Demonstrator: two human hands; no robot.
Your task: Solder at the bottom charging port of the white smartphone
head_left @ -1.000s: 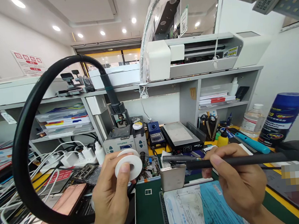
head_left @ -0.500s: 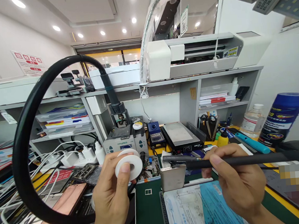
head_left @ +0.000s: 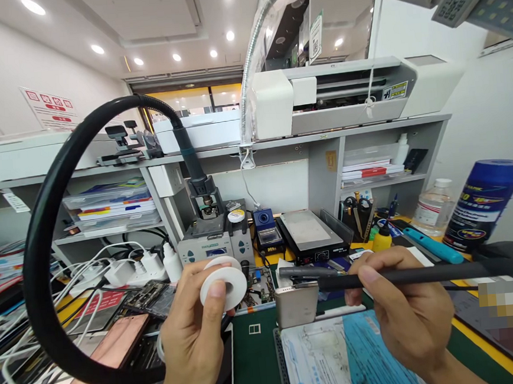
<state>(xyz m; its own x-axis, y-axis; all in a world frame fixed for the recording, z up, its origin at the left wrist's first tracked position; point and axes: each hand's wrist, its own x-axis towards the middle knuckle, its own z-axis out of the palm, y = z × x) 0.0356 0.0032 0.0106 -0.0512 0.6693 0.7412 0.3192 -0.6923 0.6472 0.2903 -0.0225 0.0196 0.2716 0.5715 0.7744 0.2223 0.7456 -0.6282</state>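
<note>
My left hand [head_left: 196, 333] is closed around a white spool [head_left: 224, 289], thumb on its near flange and fingers behind it. What is wound on the spool is hidden. My right hand [head_left: 403, 310] grips a long black rod-like tool [head_left: 423, 274] between thumb and fingers, held nearly level. Its left end reaches a small metallic, champagne-coloured block [head_left: 297, 305] that stands upright behind the blue-and-white printed sheet [head_left: 331, 352]; whether they touch I cannot tell. A grey cylindrical tool [head_left: 305, 272] lies just behind the block. A tiny silver frame [head_left: 254, 329] rests on the green mat [head_left: 254, 364].
A thick black hose [head_left: 36, 280] loops around the left side to a hot-air station [head_left: 207, 246]. Phones and parts [head_left: 113, 345] crowd the left. A heating plate [head_left: 316, 237] sits at the back. A blue spray can [head_left: 483, 203] and clear bottle [head_left: 433, 205] stand right.
My left hand and the spool have shifted very slightly right. My right hand has stayed almost still with the black tool.
</note>
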